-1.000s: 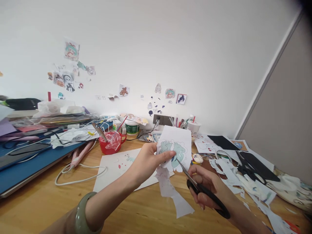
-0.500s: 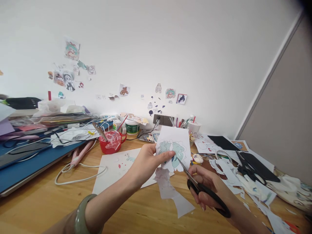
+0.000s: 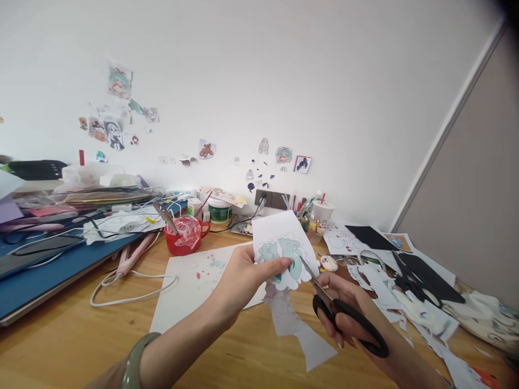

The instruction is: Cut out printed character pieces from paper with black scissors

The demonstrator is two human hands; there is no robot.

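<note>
My left hand (image 3: 243, 278) pinches a white paper (image 3: 281, 246) printed with a teal cartoon figure, held upright above the wooden desk (image 3: 81, 340). Black-handled scissors (image 3: 344, 319) are gripped in my right hand (image 3: 344, 305), and their blades meet the paper's right edge beside the figure. A cut strip of white paper (image 3: 300, 332) hangs down from the sheet toward the desk. A green bangle (image 3: 135, 359) circles my left wrist.
A white sheet (image 3: 190, 286) lies under my left hand. A red cup (image 3: 182, 237) with a spoon, a pink tool with a white cable (image 3: 130, 281) and a blue board (image 3: 44, 281) sit left. Paper scraps (image 3: 405, 302) and black card (image 3: 430, 273) lie right; stickers dot the wall.
My left hand has turned the paper, tilting its top to the left. The scissors have shifted slightly right along the figure's edge, and the hanging strip swung lower right.
</note>
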